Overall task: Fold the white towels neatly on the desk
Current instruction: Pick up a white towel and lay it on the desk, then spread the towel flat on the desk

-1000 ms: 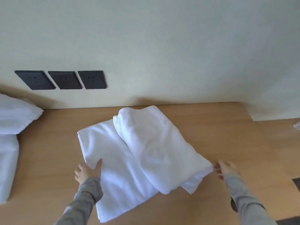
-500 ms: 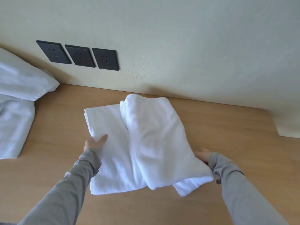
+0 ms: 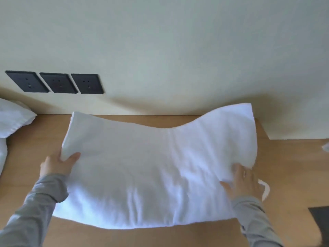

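A white towel (image 3: 153, 168) is spread wide across the wooden desk (image 3: 288, 157), sagging in the middle with both far corners raised. My left hand (image 3: 57, 164) grips its left edge, thumb on top of the cloth. My right hand (image 3: 243, 182) lies on the towel's right side with fingers on top and pinches the cloth. Grey sleeves cover both arms.
More white towels (image 3: 12, 120) are piled at the desk's left edge. Three black wall sockets (image 3: 57, 82) sit on the cream wall above. A dark object (image 3: 320, 218) shows at the lower right, and a small white thing (image 3: 325, 147) at the far right.
The towel lay folded over itself in the middle of the desk. Both hands have pulled apart, and it is now opened out wide between them.
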Available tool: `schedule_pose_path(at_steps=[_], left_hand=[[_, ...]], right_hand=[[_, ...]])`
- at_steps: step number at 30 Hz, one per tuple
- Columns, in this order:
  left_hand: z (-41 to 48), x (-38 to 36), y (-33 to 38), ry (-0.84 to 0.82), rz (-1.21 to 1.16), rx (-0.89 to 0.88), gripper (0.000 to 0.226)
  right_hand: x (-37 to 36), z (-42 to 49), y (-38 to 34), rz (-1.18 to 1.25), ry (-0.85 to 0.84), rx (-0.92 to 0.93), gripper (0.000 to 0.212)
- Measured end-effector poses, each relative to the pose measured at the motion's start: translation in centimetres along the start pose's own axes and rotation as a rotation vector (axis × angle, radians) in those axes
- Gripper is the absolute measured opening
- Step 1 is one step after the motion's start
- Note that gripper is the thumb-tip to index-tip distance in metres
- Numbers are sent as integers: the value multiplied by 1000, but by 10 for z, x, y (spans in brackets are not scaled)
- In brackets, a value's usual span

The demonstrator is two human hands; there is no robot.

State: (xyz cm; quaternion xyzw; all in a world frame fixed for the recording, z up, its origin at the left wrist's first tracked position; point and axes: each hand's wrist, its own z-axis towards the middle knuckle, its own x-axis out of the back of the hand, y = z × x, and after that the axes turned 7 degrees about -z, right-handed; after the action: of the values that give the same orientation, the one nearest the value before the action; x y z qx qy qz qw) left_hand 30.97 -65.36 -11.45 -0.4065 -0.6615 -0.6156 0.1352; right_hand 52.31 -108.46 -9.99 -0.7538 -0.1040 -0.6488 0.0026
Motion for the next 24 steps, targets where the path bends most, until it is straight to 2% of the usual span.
schedule_pose_path(at_steps=[2, 4, 7, 11, 16, 20, 24], left_hand=[[6, -17, -16, -71, 84, 46, 65], [10, -31, -32, -143, 163, 101, 59], [7, -35, -63, -205, 135, 219, 80], [-11, -24, -99, -237, 147, 306, 88], [-30, -17, -120, -223, 151, 345, 62], [-36, -16, -128, -228, 175, 354, 54], [-38, -13, -133, -233, 246, 318, 51]], right_hand=[[-28, -1, 6, -103, -218, -30, 79], [-51, 0, -3, -67, -357, 23, 73], [-75, -5, -36, -77, -432, 152, 68], [-90, -21, -84, -115, -353, 263, 68], [-86, -45, -167, -126, -252, 597, 66], [-84, -64, -234, -158, -226, 859, 63], [-94, -74, -263, -219, -231, 891, 64]])
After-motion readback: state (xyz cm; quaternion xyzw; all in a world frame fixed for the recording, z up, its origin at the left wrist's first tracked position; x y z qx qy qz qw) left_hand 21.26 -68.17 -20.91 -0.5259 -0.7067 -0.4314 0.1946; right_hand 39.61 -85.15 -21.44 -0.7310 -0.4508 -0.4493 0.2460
